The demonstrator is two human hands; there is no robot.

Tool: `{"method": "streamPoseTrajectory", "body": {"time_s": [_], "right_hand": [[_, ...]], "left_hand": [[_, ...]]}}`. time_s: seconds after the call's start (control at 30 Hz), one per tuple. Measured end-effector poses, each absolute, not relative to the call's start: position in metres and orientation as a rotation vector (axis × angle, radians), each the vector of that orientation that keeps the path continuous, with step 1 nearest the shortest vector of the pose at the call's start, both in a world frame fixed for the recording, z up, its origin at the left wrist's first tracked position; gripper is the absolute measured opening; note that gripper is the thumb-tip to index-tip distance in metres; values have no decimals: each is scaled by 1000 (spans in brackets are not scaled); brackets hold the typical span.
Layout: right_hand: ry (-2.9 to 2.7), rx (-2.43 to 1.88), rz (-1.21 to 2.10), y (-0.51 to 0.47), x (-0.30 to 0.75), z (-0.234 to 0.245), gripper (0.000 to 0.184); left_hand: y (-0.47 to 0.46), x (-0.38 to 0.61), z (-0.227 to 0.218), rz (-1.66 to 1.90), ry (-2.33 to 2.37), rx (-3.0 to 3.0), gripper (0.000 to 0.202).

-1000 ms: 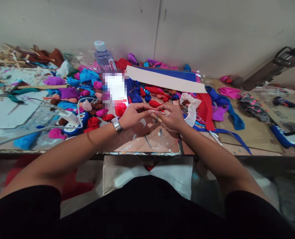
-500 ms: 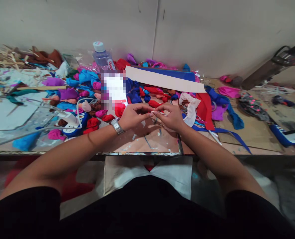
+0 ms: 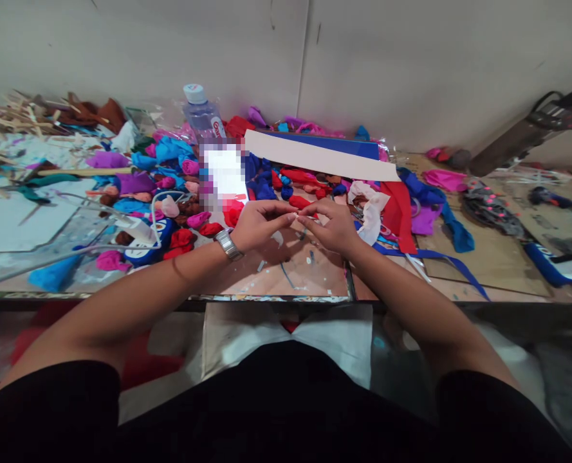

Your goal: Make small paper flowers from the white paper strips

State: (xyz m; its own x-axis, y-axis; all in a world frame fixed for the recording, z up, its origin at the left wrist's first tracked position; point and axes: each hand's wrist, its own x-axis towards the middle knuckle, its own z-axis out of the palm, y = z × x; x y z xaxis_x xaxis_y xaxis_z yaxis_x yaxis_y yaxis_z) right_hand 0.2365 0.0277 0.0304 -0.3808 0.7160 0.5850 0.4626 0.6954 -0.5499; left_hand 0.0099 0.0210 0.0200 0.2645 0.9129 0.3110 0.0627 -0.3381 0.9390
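My left hand (image 3: 265, 225), with a metal watch (image 3: 228, 244) at its wrist, meets my right hand (image 3: 331, 225) fingertip to fingertip above the near part of the table (image 3: 309, 273). Thumb and fingers of both are pinched together. A tiny pale bit shows between the tips, too small to name. Just beyond the fingers lies a red fabric piece (image 3: 300, 203). A crumpled whitish fabric strip (image 3: 373, 215) sits right of my right hand. Left of my left hand are small red fabric bundles (image 3: 182, 239).
A plastic bottle (image 3: 202, 112) stands at the back beside a bright, blurred-out phone-like screen (image 3: 224, 173). A long cream strip (image 3: 322, 157) lies across the heap. White cables (image 3: 87, 247), green-handled pliers (image 3: 39, 190) and wooden sticks are at left. A dark pole (image 3: 512, 138) slants in at right.
Both hands stay pinched together in nearly the same place, with only a slight shift of the fingertips. The whole view has moved a few pixels.
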Motion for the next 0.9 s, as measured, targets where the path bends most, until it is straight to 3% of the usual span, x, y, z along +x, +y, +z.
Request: {"method": "streamPoseTrajectory", "body": {"time_s": [0.43,0.67,0.9], "right_hand": [[-2061,-900,446,27,236,30,30],[-1989,-976,462,32,250,56,47],[-2161,-928,195,31,251,52,42]], "left_hand": [[18,12,25,1171,927,1646,42],[30,10,26,1317,1050,1359,46],[34,10,22,1325,1048,1202,43]]}}
